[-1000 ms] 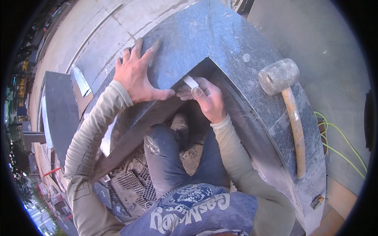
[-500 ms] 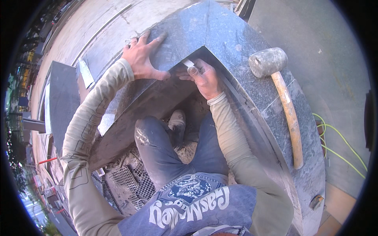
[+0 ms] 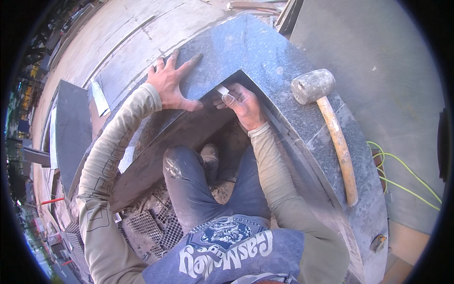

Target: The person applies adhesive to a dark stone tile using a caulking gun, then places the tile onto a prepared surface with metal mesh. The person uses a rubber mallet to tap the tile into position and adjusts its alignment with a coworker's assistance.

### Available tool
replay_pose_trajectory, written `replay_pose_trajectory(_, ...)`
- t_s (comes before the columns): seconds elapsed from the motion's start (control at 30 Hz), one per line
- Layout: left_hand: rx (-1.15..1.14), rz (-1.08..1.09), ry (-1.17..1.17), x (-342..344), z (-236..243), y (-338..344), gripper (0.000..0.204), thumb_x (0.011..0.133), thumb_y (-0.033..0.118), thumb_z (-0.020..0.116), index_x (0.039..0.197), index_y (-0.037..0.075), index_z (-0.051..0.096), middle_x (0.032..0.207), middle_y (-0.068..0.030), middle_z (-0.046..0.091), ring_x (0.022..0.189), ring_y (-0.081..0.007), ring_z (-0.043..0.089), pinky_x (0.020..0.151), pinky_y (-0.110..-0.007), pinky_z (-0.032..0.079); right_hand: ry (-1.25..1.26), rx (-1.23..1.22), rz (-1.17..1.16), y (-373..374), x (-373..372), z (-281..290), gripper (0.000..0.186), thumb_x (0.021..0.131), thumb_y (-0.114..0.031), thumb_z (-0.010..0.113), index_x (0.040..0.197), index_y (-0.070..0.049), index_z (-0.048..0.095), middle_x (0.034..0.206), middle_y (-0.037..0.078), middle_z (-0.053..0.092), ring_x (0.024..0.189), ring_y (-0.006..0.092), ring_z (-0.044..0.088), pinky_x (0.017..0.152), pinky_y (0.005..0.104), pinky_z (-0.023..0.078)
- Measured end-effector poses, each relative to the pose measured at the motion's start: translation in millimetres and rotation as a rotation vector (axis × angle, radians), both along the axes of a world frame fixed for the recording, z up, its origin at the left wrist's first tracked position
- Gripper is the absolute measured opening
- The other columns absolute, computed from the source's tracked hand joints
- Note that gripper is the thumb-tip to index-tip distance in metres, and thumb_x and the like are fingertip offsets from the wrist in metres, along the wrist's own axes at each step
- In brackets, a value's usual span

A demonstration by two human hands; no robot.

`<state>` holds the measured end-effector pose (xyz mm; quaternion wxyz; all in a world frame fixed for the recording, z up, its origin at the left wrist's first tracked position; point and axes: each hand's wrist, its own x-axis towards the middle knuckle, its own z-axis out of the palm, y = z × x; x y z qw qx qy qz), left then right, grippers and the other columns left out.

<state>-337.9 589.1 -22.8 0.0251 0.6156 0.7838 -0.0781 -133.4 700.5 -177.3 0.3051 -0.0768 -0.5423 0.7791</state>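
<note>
Grey stone slabs meet in front of me at an inner corner. My left hand lies on the left slab with its fingers spread and the thumb at the slab's inner edge. Just under that edge, close to the corner, my right hand pinches a small flat pale metal piece between thumb and fingers. The piece's far end sits against the slab edge; its exact kind is too small to tell. A rubber mallet with a worn wooden handle rests on the right slab.
My legs are in the hollow between the slabs, with black plastic grids on the ground at left. A yellow-green cord lies on the floor at right. A dark stone block stands at left, and a small tool lies at lower right.
The view has tilted slightly, so the slabs and both hands sit a bit lower in the picture. Both hands keep the same places on the stone.
</note>
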Motion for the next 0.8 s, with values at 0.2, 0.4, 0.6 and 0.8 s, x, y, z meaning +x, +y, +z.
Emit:
replay_pose_trajectory(0.2,0.035,-0.011,-0.031,-4,-2,-1,0.126,0.053,0.073,0.082,0.161,0.033,0.033,0.163,-0.0348,0.021,0.143,-0.0660,0.024,0.116,-0.071,0.025,0.016,-0.030,-0.008,0,-2,3,0.042,0.100,-0.025,0.070,0.125,0.006,0.057,0.112,0.015,0.070,0.098,0.0237,0.073,0.088,0.0353,0.060)
replay_pose_trajectory(0.4,0.030,-0.009,-0.020,-6,-4,-1,0.123,0.053,0.071,0.083,0.160,0.034,0.036,0.162,-0.0351,0.023,0.142,-0.0679,0.023,0.116,-0.071,0.026,0.029,-0.026,0.014,4,-8,-3,0.045,0.098,-0.026,0.073,0.125,0.006,0.057,0.115,0.016,0.069,0.100,0.0253,0.073,0.089,0.0363,0.060)
replay_pose_trajectory(0.6,0.041,-0.033,-0.016,-5,-4,0,0.122,0.052,0.072,0.082,0.160,0.038,0.036,0.162,-0.0348,0.023,0.142,-0.0678,0.024,0.115,-0.071,0.027,0.016,-0.034,0.051,10,-8,-4,0.049,0.095,-0.026,0.077,0.127,0.006,0.057,0.118,0.015,0.069,0.103,0.0243,0.072,0.088,0.0348,0.061)
replay_pose_trajectory(0.8,0.040,-0.037,0.004,-3,-4,-1,0.123,0.052,0.076,0.081,0.160,0.041,0.034,0.162,-0.0346,0.024,0.141,-0.0676,0.026,0.115,-0.071,0.026,-0.014,-0.028,0.011,10,-9,-3,0.050,0.094,-0.027,0.079,0.127,0.004,0.058,0.115,0.013,0.070,0.100,0.0223,0.072,0.086,0.0337,0.061)
